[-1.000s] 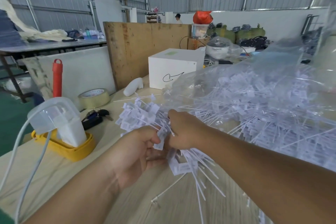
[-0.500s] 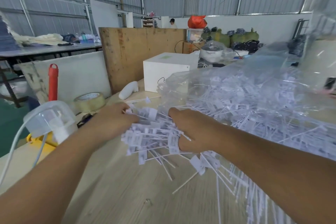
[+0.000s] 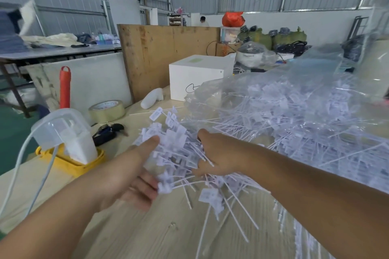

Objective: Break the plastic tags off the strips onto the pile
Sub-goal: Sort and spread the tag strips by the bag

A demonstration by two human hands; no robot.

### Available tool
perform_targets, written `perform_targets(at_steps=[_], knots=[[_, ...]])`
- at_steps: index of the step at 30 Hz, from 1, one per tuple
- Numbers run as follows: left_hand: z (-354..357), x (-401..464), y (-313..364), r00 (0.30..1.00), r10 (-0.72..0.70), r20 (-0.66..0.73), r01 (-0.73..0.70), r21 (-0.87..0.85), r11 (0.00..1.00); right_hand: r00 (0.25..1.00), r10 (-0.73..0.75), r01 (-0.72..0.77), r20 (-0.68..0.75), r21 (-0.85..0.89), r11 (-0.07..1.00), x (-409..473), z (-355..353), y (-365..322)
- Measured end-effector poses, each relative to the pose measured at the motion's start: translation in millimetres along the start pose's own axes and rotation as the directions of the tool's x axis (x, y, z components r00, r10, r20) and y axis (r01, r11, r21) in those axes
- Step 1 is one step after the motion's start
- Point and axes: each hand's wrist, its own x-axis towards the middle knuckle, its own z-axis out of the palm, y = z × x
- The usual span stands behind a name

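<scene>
A bundle of white plastic tag strips point(image 3: 179, 149) fans out between my two hands above the wooden table point(image 3: 130, 235). My right hand point(image 3: 219, 155) grips the bundle where the thin stems meet, and the stems splay down towards me. My left hand point(image 3: 134, 172) lies against the bundle's left side, thumb stretched up along the tags and fingers cupped under them. A big pile of the same tags point(image 3: 294, 120) lies to the right, partly inside a clear plastic bag point(image 3: 315, 73).
A yellow tray with a white device and cable point(image 3: 67, 145) stands at the left. Behind it are a tape roll point(image 3: 107, 110), keys point(image 3: 109, 130), a red tube point(image 3: 64, 88), a white box point(image 3: 200, 73) and a plywood board point(image 3: 168, 52).
My left hand has come off the top of the bundle and now lies lower on its left side with the thumb raised. The bundle has spread wider. My right hand stays in place.
</scene>
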Motion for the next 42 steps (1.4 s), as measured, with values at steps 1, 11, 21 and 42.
perform_targets(at_steps=[1, 11, 21, 42], knots=[[5.4, -2.3, 3.4, 0.998, -0.005, 0.065, 0.01, -0.079, 0.997, 1.0, 0.019, -0.019, 0.003, 0.026, 0.999, 0.4, 0.7, -3.4], [42.4, 3.1, 5.6, 0.98, 0.172, 0.096, -0.126, -0.364, 0.923, 0.978, 0.182, -0.203, 0.101, 0.259, 0.944, 10.0, 5.3, -7.1], [42.8, 2.0, 2.3, 0.968, 0.24, 0.076, -0.163, -0.54, 0.826, 0.983, 0.181, -0.174, -0.014, 0.215, 0.961, 6.0, 11.9, -9.4], [-10.3, 3.0, 55.1, 0.672, 0.692, -0.263, -0.573, 0.407, 0.711, 0.96, -0.137, 0.108, -0.246, -0.127, 0.986, -19.8, -3.1, -2.9]])
